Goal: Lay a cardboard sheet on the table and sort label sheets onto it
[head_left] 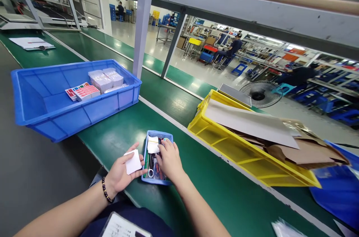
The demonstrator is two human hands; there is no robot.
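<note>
My left hand (122,172) is palm up beside a small blue box. It holds a small white square of paper (133,162), with the thumb lying along its edge. My right hand (171,158) reaches over the box's right side, fingers bent and thumb apart from the index finger. Its fingertips are close to a banded stack of white slips (153,145) inside; I see nothing held in them. Also inside the small blue box (156,182) are scissors with a white finger loop (150,173) and dark, pen-like items, partly hidden by my right hand.
On the green work surface (112,132), a large blue bin (84,117) at left holds stacks of printed cards (86,92). A yellow crate (238,154) with cardboard stands at right. A grey post (143,24) rises behind. Plastic bags (286,228) lie at lower right.
</note>
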